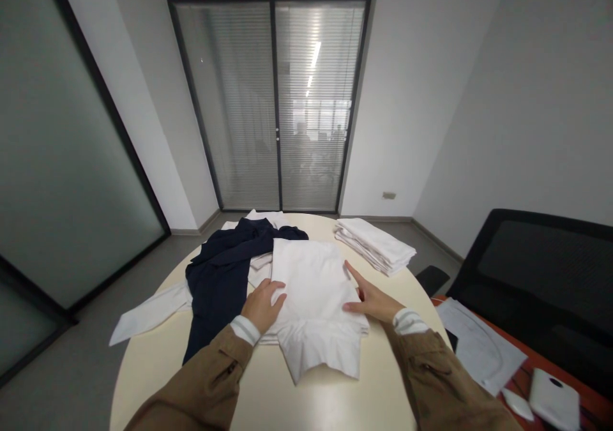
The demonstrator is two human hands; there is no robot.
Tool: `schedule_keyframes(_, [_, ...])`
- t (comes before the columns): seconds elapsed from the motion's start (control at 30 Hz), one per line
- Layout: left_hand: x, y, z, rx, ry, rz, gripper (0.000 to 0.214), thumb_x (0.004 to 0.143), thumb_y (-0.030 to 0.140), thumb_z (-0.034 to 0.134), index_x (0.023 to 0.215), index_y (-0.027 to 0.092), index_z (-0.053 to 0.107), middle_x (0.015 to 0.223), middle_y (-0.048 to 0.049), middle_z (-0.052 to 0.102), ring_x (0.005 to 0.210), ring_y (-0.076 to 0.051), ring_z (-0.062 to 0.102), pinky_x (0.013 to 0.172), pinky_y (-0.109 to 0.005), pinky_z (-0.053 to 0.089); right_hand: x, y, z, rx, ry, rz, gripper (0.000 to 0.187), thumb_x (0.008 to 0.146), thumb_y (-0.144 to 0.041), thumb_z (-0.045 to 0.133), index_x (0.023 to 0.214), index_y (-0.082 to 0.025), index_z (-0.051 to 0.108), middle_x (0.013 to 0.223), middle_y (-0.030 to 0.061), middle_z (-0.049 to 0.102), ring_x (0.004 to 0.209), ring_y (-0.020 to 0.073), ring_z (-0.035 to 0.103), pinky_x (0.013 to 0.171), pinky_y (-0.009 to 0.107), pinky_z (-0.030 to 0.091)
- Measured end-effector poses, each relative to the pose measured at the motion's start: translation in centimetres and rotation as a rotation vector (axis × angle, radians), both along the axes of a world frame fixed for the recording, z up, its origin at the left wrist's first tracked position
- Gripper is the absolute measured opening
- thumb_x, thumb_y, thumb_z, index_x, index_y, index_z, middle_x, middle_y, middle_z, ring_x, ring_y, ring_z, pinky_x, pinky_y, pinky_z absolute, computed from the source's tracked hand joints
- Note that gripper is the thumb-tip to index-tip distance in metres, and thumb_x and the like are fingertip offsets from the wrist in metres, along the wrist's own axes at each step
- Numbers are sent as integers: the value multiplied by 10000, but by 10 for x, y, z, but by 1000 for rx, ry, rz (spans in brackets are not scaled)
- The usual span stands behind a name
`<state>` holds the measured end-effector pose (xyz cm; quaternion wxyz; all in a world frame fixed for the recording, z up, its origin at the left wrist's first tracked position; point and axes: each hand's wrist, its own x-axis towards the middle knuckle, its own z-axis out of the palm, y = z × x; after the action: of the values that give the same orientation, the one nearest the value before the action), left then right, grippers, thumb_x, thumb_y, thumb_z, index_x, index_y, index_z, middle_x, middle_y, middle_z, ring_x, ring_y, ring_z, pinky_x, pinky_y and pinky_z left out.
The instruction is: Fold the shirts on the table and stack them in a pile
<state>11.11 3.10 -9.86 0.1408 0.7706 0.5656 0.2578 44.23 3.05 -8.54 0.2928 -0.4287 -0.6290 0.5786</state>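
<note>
A partly folded white shirt (311, 284) lies flat on the round table, its narrower end, like a sleeve, spread toward me. At its left edge rests my left hand (264, 304), thumb and index finger apart on the cloth and the other fingers mostly hidden. My right hand (376, 298) is at the right edge, thumb on the cloth and fingers stretched out along the side. Neither hand appears to grip the fabric. Close by on the left, a dark navy garment (223, 284) lies loosely heaped over other white clothing, with a white sleeve (151, 313) hanging past the table edge.
A stack of folded white garments (376, 242) sits at the back right of the cream table (306, 405). To the right stand a black mesh chair (536, 278) and an orange-red surface holding a clear plastic bag (481, 345) and a white device (554, 398).
</note>
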Motion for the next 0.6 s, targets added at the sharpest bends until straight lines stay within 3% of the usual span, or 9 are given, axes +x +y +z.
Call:
schedule_keyframes(0.07, [-2, -4, 6, -27, -14, -34, 365, 908, 337, 548, 1234, 199, 639, 1196, -115, 674, 1109, -278, 644, 996, -381, 475, 1, -4, 3, 37, -30, 91, 1100, 721, -431, 824, 1583, -233, 171, 1254, 97, 662, 1135, 268, 634, 1004, 439, 497])
schedule_keyframes(0.13, [-6, -8, 14, -111, -2, -83, 509, 880, 406, 587, 1349, 208, 566, 1218, -117, 684, 1108, -305, 654, 985, -412, 484, 1, -5, 6, 102, -90, 161, 737, 760, -463, 782, 1404, -198, 540, 1256, 93, 661, 1177, 277, 604, 1037, 417, 463])
schedule_keyframes(0.2, [-10, -12, 21, -226, 22, -149, 715, 808, 479, 670, 1446, 224, 470, 1263, -126, 668, 1123, -331, 650, 977, -433, 492, 1, -5, 8, 155, -167, 196, 532, 771, -483, 764, 1209, -189, 693, 1231, 85, 672, 1163, 283, 601, 1022, 396, 459])
schedule_keyframes(0.33, [-15, -17, 21, -304, -16, -327, 1058, 595, 476, 849, 1501, 188, 383, 1468, -156, 499, 1323, -338, 500, 1121, -430, 381, 1, -3, 6, 166, -336, 191, 601, 656, -462, 850, 1189, -231, 696, 1093, 43, 699, 959, 256, 644, 863, 356, 506])
schedule_keyframes(0.47, [-10, -18, 11, -221, -87, -325, 902, 641, 386, 827, 1442, 178, 466, 1451, -164, 499, 1335, -321, 480, 1139, -429, 361, 1, -1, 1, 204, -384, 95, 576, 658, -457, 842, 1163, -225, 689, 1043, 38, 690, 914, 244, 633, 847, 357, 500])
schedule_keyframes(0.6, [-7, -19, 10, -190, -118, -306, 804, 693, 367, 791, 1422, 197, 495, 1384, -151, 564, 1273, -317, 538, 1096, -429, 404, 0, -3, 4, 228, -306, 58, 679, 689, -486, 818, 1286, -223, 630, 1222, 81, 652, 1083, 280, 612, 973, 408, 472])
